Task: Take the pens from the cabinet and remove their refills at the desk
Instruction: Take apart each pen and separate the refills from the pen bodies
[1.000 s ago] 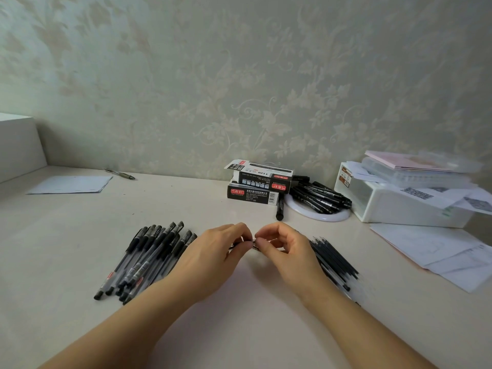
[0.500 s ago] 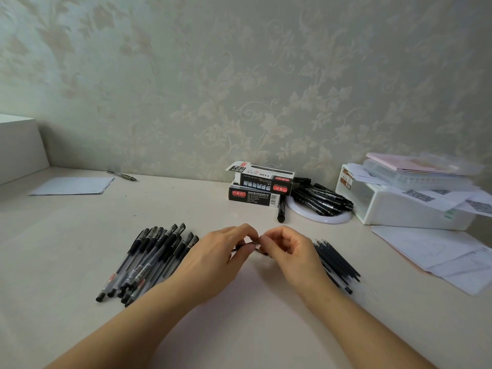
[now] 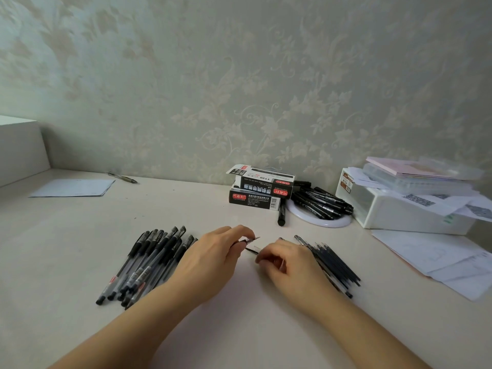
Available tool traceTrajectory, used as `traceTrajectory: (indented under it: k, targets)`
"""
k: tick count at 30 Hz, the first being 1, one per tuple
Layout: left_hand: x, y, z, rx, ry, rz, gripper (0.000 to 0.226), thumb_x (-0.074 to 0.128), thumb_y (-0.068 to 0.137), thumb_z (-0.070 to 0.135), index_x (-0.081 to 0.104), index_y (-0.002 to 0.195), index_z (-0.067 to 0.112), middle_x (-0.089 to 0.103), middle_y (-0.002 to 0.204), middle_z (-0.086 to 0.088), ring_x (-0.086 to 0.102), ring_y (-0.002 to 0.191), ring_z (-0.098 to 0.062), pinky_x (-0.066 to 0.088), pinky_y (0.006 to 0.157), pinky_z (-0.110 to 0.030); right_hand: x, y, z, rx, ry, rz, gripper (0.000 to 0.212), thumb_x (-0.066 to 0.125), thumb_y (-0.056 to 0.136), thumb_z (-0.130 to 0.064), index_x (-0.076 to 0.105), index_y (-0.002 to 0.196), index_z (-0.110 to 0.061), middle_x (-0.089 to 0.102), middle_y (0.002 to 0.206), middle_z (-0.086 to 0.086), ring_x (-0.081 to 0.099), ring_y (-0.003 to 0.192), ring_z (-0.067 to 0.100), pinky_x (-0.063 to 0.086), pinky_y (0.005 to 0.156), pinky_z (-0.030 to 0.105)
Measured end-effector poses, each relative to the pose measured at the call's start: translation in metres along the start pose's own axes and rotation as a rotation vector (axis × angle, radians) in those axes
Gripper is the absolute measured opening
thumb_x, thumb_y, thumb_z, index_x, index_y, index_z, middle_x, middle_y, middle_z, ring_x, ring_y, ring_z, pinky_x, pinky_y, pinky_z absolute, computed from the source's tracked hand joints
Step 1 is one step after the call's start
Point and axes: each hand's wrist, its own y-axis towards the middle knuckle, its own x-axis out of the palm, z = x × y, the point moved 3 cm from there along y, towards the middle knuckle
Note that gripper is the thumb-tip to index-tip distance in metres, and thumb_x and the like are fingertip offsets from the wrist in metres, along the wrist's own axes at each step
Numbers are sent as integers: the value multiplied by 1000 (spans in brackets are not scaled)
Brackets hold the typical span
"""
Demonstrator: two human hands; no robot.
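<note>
Head view: both hands were over the middle of the surface near its front edge, close together but not touching. Left hand [image 3: 213,258] pinched the tip end of a pen [image 3: 250,239] between thumb and fingers, pen body mostly hidden under the hand. Right hand [image 3: 288,261] had fingers curled, pinching the thin dark refill [image 3: 252,251] that ran across the gap toward the left hand; blur there, so exact contact was hard to read.

Pile of black gel pens [image 3: 149,262] lay left of the left hand, capped ends toward the front-left corner. Heap of bare refills [image 3: 336,263] lay just right of the right hand, partly hidden behind the wrist.

Toward the back edge, centre: two stacked pen boxes [image 3: 259,190], upper one with its flap open. Beside them on the right, a white round plate [image 3: 319,222] carried black markers [image 3: 322,202]; one marker [image 3: 281,215] lay off the plate just in front of the boxes. White plastic bin [image 3: 404,211] at the back-right with papers and a pink pad on top. Loose sheets [image 3: 436,258] along the right edge. Back-left: a paper sheet [image 3: 73,187] and a single pen [image 3: 123,177] near the wall.
</note>
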Motion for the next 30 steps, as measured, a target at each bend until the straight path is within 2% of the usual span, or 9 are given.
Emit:
traceTrajectory:
  k: [3,10,12,14,17,20,24,28,30]
  targets:
    - [1,0,-1,-11,2,-2,20,46,99,30,57,113,40,57,92,18,53,75,-4,50,73,-36,1,0,0,-40,-61,-35,12,65,88,-13,74,92,-20,49,76,-14,47,69,-5,34,69,6]
    - [2,1,-2,-2,-5,-1,20,48,98,29,57,112,40,55,88,21,50,70,8,49,72,-30,4,-1,2,-44,-65,-19,11,67,89,-18,73,95,-24,50,80,-12,49,68,0,36,69,9]
    - [2,1,-3,7,-22,10,22,49,98,26,58,113,39,53,86,22,50,73,10,47,70,-24,2,0,2,-29,-59,20,10,67,89,-21,73,96,-25,54,81,-11,52,69,2,38,69,10]
    - [2,1,-2,25,-45,20,24,50,98,21,58,115,37,52,85,23,51,75,12,40,66,-12,-2,1,0,12,-18,106,8,67,89,-22,73,94,-26,60,82,-11,54,69,4,39,66,10]
    - [1,1,4,94,-89,21,27,51,97,17,58,117,35,55,90,19,52,75,9,38,66,-7,-8,2,-2,186,288,200,8,67,91,-27,75,88,-27,71,77,-12,63,66,1,45,63,10]
    - [1,1,10,155,-87,23,29,53,96,19,55,116,40,57,95,15,53,73,1,40,64,-12,-7,1,-5,360,658,163,13,66,92,-26,77,88,-24,76,78,-6,65,66,-2,49,61,11]
    - [-2,1,13,192,-102,49,32,56,95,18,56,118,40,57,94,15,52,72,2,37,63,-8,-4,0,-5,485,925,164,13,67,91,-22,78,88,-17,76,82,1,64,67,3,51,65,18]
    - [-1,1,9,160,-43,59,28,55,96,23,55,119,38,55,92,18,50,65,-1,40,60,-16,-12,5,7,543,1049,373,18,52,101,-20,65,95,-8,77,89,5,70,71,13,54,62,23]
    - [0,1,5,116,-14,60,25,54,96,25,56,117,39,55,92,19,50,65,0,42,61,-20,-23,6,15,551,1020,534,19,42,105,-20,55,97,-10,76,81,3,70,67,14,54,59,23]
